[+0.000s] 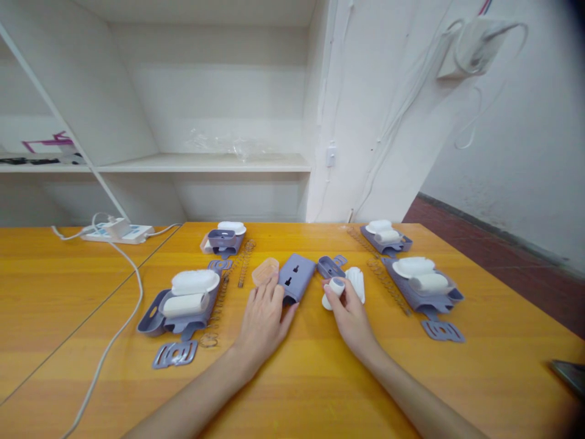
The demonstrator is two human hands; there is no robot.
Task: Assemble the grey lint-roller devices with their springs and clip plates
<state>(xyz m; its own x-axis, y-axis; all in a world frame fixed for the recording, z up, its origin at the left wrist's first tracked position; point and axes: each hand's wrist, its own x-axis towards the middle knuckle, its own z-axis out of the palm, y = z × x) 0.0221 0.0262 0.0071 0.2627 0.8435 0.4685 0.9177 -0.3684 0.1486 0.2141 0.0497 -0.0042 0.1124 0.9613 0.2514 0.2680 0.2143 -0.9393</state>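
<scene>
My left hand (262, 317) lies at the near left edge of a purple plastic housing (297, 274) with two keyhole slots. Its fingers are stretched forward, touching or just over a translucent peach-tinted cover (265, 271), and its thumb is by the housing's near end. My right hand (350, 314) is closed round a white cylinder (336, 286) with a purple-grey end, held tilted above the table. Just behind that hand are a white ribbed tray-like piece (355, 283), a small purple cup (329, 267) and a purple slotted plate (340, 260).
Sets of similar parts stand at left (189, 299), back left (226, 238), right (425, 283) and back right (387, 236). Coil springs (247, 262) and slotted plates (175, 354) lie beside them. A power strip (119, 231) trails a white cable. A dark flat object (569, 373) lies far right.
</scene>
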